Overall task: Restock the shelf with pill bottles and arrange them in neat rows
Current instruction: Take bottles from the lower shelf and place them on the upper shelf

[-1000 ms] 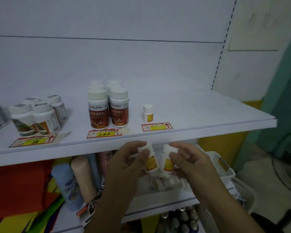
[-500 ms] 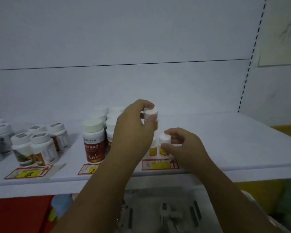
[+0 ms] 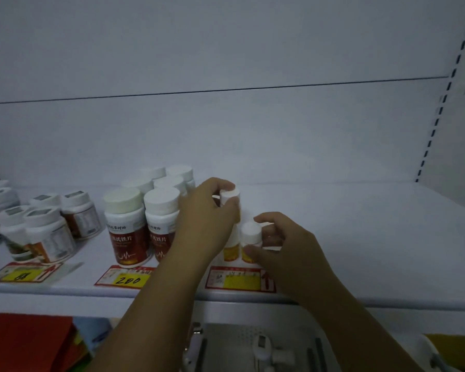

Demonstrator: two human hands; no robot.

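Fingers of the left hand grip the rear bottle by its cap. Right hand pinches the front bottle, upright on the shelf

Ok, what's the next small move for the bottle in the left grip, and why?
Probably lower the small white-capped, yellow-labelled plastic bottle in the left grip onto the white shelf, directly behind the two matching bottles at the front. It seems held above them, while the right grip pinches one of them; setting it down would start a second row.

Two white-capped, yellow-labelled pill bottles stand side by side, a third bottle behind.
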